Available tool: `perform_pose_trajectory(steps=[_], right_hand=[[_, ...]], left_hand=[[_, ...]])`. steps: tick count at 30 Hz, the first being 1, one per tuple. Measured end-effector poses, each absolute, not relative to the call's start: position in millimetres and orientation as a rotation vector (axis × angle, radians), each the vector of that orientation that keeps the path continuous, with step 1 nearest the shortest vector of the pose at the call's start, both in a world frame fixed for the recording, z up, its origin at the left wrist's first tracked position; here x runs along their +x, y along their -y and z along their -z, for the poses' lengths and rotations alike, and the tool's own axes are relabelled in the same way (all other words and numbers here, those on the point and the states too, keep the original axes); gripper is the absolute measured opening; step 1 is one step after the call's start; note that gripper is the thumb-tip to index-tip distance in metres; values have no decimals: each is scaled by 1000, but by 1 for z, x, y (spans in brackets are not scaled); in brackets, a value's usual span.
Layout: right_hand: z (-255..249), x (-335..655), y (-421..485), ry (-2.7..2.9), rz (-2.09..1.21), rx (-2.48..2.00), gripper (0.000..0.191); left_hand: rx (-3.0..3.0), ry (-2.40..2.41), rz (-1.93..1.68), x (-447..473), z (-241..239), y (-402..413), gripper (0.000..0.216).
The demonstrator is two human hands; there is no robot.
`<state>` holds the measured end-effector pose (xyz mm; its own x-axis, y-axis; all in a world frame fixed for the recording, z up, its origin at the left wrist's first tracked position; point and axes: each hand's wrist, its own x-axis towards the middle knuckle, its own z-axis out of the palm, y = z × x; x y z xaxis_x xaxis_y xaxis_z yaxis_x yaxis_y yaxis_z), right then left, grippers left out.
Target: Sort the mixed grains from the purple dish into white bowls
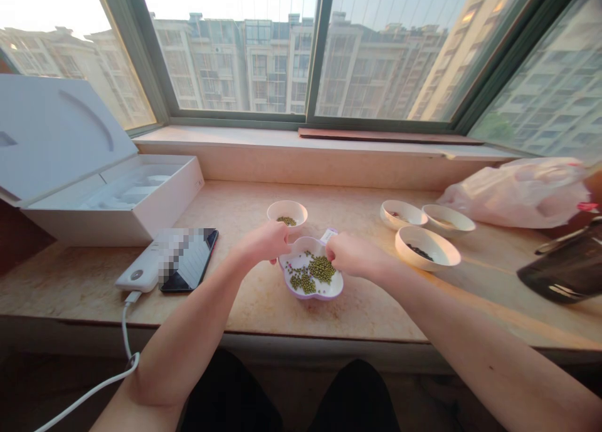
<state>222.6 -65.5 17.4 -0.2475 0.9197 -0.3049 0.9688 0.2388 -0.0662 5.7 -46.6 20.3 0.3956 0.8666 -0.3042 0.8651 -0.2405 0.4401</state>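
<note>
A white, purple-edged lobed dish (308, 292) with a short handle (328, 234) lies on the counter before me. Green mung beans (322, 269) are spread over its floor in loose heaps, with a few small pinkish bits at the left. My left hand (266, 241) is closed at the dish's left rim, just in front of a small white bowl (287, 210) of mung beans. Closed at the right rim below the handle is my right hand (352, 253), its fingertips over the beans. What either hand pinches is hidden.
White bowls stand at the right, one with dark pieces (418, 251). Behind them lies a plastic bag (522, 194); a dark jug (564, 263) is far right. At left are an open white box (164, 197), a phone (192, 263) and a corded power bank (143, 266).
</note>
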Motion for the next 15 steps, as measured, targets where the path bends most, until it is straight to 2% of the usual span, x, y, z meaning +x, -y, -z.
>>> perform_pose_trajectory(steps=[15], right_hand=[[-21, 214, 78, -2313, 241, 1576, 23]], left_hand=[[2141, -1473, 4, 5, -21, 46, 14]])
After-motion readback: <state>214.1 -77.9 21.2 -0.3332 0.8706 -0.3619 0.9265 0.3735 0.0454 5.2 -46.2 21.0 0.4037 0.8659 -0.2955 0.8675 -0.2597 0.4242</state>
